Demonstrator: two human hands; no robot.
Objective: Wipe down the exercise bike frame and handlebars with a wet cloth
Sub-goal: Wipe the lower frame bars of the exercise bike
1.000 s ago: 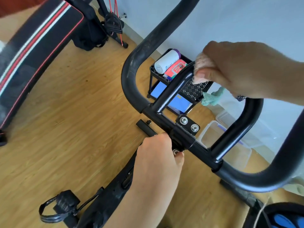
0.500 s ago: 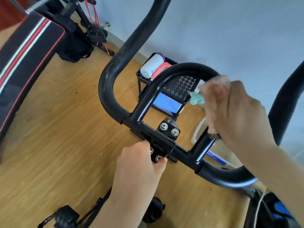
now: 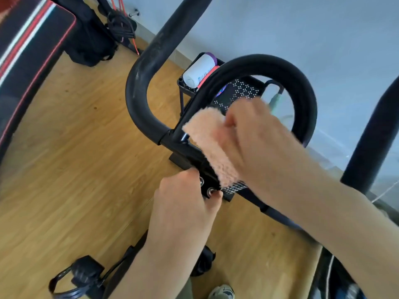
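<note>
Our right hand (image 3: 254,143) grips the cloth (image 3: 210,145) on the handlebar (image 3: 280,65). Our left hand (image 3: 183,203) clasps the clamp (image 3: 207,186); we risk snagging cloth on its bolts.

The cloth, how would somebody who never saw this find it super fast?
Start at the black handlebars of the exercise bike, then follow the inner loop down to the centre clamp. There the right hand presses the cloth onto the metal. It is the only soft, fuzzy, peach-pink thing among hard black tubes.
</note>
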